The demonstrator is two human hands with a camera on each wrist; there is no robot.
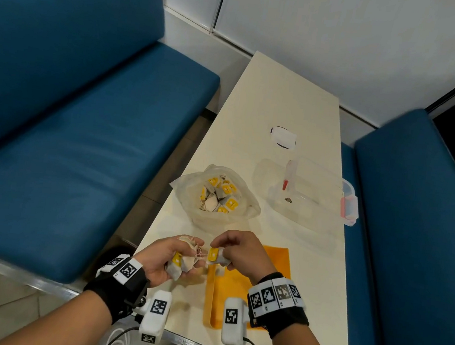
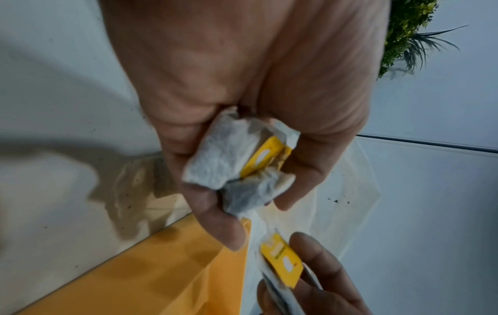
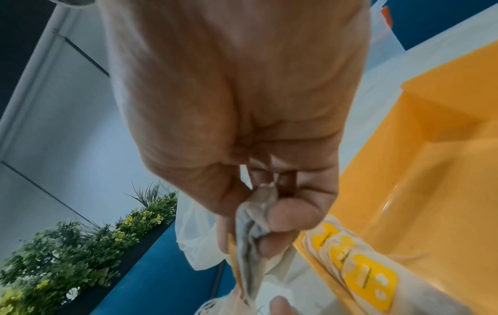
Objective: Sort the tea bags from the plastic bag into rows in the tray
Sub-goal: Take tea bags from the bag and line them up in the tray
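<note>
My left hand (image 1: pixel 174 254) grips a small bunch of tea bags (image 2: pixel 237 164) with yellow tags and tangled strings, just left of the orange tray (image 1: pixel 279 256). My right hand (image 1: pixel 233 248) pinches a single tea bag (image 1: pixel 215 256) by its yellow tag, close beside the bunch and over the tray's near-left corner. In the right wrist view that tea bag (image 3: pixel 250 245) hangs between thumb and fingers, and tea bags (image 3: pixel 358 270) lie along the orange tray (image 3: pixel 431 149) edge. The open plastic bag (image 1: pixel 218 196) with several more tea bags sits further up the table.
A clear plastic box (image 1: pixel 312 193) with a pink-clipped lid stands right of the bag. A small white paper (image 1: pixel 282 137) lies beyond it. Blue benches (image 1: pixel 84 127) flank the narrow cream table (image 1: pixel 286 94); its near edge is right below my wrists.
</note>
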